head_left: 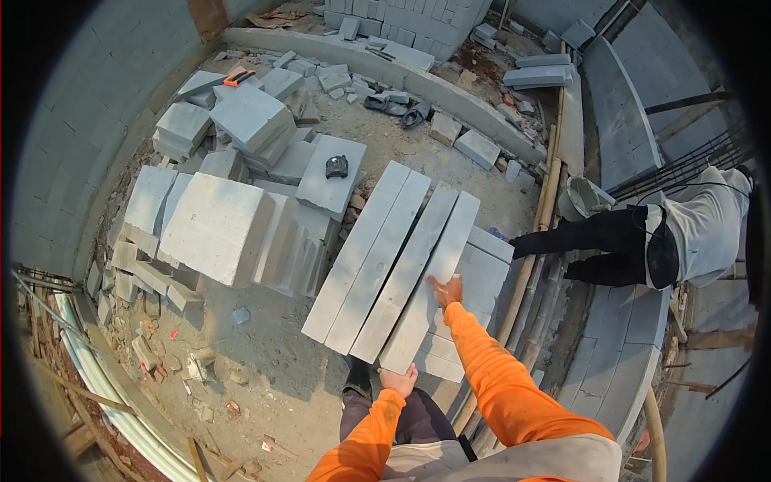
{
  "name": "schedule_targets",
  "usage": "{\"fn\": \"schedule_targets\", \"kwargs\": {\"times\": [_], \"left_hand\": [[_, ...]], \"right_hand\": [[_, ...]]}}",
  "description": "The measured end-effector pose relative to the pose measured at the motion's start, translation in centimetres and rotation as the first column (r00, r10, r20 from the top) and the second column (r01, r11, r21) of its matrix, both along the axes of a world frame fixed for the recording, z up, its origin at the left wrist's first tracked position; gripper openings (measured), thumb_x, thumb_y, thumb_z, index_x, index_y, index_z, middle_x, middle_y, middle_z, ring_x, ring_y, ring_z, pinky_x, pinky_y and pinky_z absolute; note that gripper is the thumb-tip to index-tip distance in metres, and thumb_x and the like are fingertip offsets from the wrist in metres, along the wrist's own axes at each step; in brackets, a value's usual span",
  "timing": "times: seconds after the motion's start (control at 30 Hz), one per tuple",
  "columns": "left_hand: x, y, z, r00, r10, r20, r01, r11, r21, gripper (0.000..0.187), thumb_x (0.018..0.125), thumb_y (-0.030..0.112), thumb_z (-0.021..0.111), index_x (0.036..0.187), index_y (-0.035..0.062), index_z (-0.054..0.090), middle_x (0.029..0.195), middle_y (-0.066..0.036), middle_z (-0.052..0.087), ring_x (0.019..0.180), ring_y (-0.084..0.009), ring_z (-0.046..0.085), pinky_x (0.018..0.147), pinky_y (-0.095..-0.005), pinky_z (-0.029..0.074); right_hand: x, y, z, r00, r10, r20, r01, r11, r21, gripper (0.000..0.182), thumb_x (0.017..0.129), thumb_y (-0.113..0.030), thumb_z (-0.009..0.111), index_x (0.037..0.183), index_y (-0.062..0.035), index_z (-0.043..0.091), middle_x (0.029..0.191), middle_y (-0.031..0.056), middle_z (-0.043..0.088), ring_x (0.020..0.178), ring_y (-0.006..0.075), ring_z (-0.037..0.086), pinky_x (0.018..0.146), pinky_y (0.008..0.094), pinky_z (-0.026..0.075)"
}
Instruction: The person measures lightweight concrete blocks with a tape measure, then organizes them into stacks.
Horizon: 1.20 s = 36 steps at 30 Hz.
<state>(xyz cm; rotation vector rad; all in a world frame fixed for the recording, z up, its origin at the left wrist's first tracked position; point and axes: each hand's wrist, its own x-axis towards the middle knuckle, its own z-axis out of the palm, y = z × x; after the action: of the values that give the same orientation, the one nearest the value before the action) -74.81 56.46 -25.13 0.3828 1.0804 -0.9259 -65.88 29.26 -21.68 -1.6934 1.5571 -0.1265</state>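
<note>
A long pale-grey lightweight concrete block (422,301) lies rightmost on the top row of a block stack. My left hand (398,380) grips its near end, partly under the edge. My right hand (446,292) holds the same block by its right side, about midway along. A narrow gap separates it from the neighbouring block (403,273). Further left, another two long blocks (368,253) lie side by side. Lower blocks (483,277) show to the right of my right hand. The undersides of the held block and some fingers are hidden.
At left stand piled blocks (213,225), with an orange-handled saw (238,77) and a black tape measure (336,166) on top. Shoes (414,115) lie beyond. Bamboo poles (548,201) run along the right, where another person (642,241) bends over near a bucket (585,197).
</note>
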Motion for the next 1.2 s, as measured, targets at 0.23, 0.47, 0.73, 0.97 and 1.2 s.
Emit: {"fn": "schedule_targets", "kwargs": {"times": [0.23,0.47,0.73,0.97,1.2], "left_hand": [[0.3,-0.1,2.2,0.993,0.015,-0.114,-0.003,0.995,0.101,0.076,0.093,0.072,0.019,0.151,0.023,0.028,0.146,-0.01,0.038,0.13,-0.034,0.043,0.11,-0.0487,0.029],[2.7,9.2,5.9,0.981,-0.196,-0.01,0.193,0.953,0.233,0.076,0.098,0.066,0.023,0.154,0.0154,0.021,0.153,-0.018,0.028,0.127,-0.04,0.048,0.104,-0.054,0.039],[5.0,37.8,6.4,0.897,0.36,0.255,-0.44,0.761,0.477,0.066,0.103,0.055,0.023,0.148,0.0078,0.031,0.144,-0.014,0.043,0.129,-0.0326,0.047,0.105,-0.048,0.038],[-0.5,58.7,2.0,0.823,0.565,0.063,-0.433,0.551,0.713,0.06,0.101,0.05,0.03,0.144,0.0091,0.037,0.137,-0.011,0.052,0.116,-0.0299,0.056,0.097,-0.0473,0.045],[1.2,67.7,1.0,0.895,0.421,-0.147,-0.142,0.583,0.8,0.05,0.097,0.043,0.043,0.129,0.0049,0.047,0.114,-0.011,0.065,0.085,-0.031,0.068,0.072,-0.0465,0.055]], "right_hand": [[-4.4,1.3,-4.3,0.904,0.253,0.345,-0.247,0.967,-0.061,0.05,0.092,-0.025,0.064,0.13,0.0037,0.049,0.116,0.0167,0.065,0.103,0.029,0.063,0.089,0.0379,0.05],[-9.0,10.5,-1.4,0.963,-0.036,0.269,-0.135,0.798,0.588,0.074,0.093,-0.038,0.062,0.147,-0.0011,0.027,0.134,0.0187,0.048,0.114,0.0421,0.056,0.081,0.0542,0.054],[-18.9,17.3,-3.0,0.949,0.268,-0.166,-0.14,0.829,0.541,0.059,0.091,-0.037,0.062,0.132,0.0025,0.048,0.114,0.0208,0.063,0.088,0.0322,0.067,0.071,0.0455,0.057],[-24.0,20.6,-11.6,0.366,0.915,0.171,-0.752,0.183,0.634,0.043,0.089,-0.037,0.06,0.102,0.0035,0.064,0.084,0.0101,0.069,0.075,0.0198,0.064,0.065,0.0387,0.049],[-4.4,33.1,-4.2,0.212,0.974,0.077,-0.799,0.128,0.588,0.035,0.091,-0.027,0.06,0.108,0.0027,0.065,0.096,0.0111,0.069,0.091,0.0214,0.064,0.082,0.0368,0.05]]}}
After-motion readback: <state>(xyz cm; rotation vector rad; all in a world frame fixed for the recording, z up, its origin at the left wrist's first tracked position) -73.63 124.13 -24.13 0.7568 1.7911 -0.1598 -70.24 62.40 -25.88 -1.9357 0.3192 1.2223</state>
